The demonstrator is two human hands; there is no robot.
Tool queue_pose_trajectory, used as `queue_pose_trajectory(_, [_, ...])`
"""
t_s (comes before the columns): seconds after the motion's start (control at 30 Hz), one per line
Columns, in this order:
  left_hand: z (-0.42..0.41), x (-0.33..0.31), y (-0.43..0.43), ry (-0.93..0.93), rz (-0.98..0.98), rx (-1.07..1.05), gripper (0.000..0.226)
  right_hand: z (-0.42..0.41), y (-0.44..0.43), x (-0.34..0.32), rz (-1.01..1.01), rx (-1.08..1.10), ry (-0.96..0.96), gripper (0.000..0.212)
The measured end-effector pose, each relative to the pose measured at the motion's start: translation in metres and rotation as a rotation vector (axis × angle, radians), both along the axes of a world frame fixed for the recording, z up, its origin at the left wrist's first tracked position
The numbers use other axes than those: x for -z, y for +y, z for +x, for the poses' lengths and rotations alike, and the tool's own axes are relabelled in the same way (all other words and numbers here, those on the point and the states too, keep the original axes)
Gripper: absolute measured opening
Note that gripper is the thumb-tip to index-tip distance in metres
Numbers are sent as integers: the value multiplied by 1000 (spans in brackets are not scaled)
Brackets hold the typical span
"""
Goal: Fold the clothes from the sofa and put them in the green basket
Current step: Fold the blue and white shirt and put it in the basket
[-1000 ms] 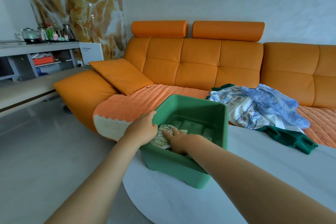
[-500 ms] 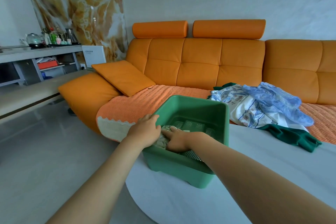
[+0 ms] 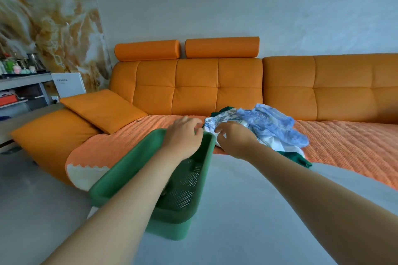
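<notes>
The green basket (image 3: 129, 170) stands on the white table (image 3: 247, 221), just in front of the orange sofa (image 3: 193, 90). My left forearm crosses it and hides most of its inside. My left hand (image 3: 183, 137) hovers over the basket's far rim, fingers loosely curled, holding nothing. My right hand (image 3: 233, 139) is at the near edge of the clothes pile on the sofa seat, fingers spread over a white garment with blue print (image 3: 217, 119). A light blue garment (image 3: 271, 122) lies on top of the pile, and a dark green one (image 3: 298, 158) sticks out underneath.
An orange cushion (image 3: 103, 107) leans on the sofa's left armrest. A grey shelf unit (image 3: 23, 86) with bottles and a white box (image 3: 69, 84) stand at the far left. The ribbed orange seat cover (image 3: 349, 142) stretches to the right of the pile.
Both hands have come out of the basket and moved forward and right to the clothes pile. The view has tilted up and closer to the sofa.
</notes>
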State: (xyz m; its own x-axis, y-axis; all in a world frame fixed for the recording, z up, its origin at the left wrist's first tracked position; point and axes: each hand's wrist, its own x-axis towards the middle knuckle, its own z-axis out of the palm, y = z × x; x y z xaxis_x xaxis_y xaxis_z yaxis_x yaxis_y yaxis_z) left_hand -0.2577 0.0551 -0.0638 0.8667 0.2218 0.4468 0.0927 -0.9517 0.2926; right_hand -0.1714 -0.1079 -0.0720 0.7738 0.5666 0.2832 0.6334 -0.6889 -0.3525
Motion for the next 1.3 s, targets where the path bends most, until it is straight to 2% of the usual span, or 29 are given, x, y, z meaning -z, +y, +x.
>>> queue_pose_trajectory(0.2, [106, 3, -72, 69, 63, 101, 35, 89, -80, 26, -54, 134, 113, 37])
queue_pose_trajectory(0.4, [214, 41, -105, 219, 32, 206, 37, 175, -110, 60, -81, 208, 172, 46])
queue_pose_trajectory(0.53, [274, 74, -115, 335, 60, 225, 41, 226, -113, 87, -118, 262, 171, 60])
queue_pose_trajectory(0.67, [316, 105, -119, 357, 36, 261, 64, 269, -110, 107, -198, 349, 146, 86])
queue_pose_trajectory(0.77, [335, 125, -117, 340, -1, 285, 70, 297, -110, 123, -332, 417, 28, 101])
queue_pose_trajectory(0.83, [342, 137, -116, 335, -1, 284, 73, 309, -110, 134, -430, 490, -124, 94])
queue_pose_trajectory(0.9, [347, 144, -116, 298, 20, 273, 77, 317, -109, 139, -439, 481, -191, 59])
queue_pose_trajectory(0.97, [348, 146, -119, 208, 90, 245, 79, 318, -109, 139, -305, 440, -224, 29])
queue_pose_trajectory(1.03, [344, 144, -122, 83, 170, 196, 82, 311, -109, 138, -21, 389, -233, 21])
queue_pose_trajectory(1.1, [335, 135, -126, -16, 186, 179, 83, 296, -112, 129, 284, 282, -141, 15])
queue_pose_trajectory(1.13, [328, 129, -127, -47, 191, 185, 82, 286, -115, 125, 346, 227, -98, 15])
queue_pose_trajectory(1.2, [310, 115, -129, -91, 202, 192, 72, 261, -123, 115, 333, 143, -101, 14])
queue_pose_trajectory(1.3, [275, 91, -134, -195, 206, 214, 35, 218, -139, 103, 298, 72, -155, 12])
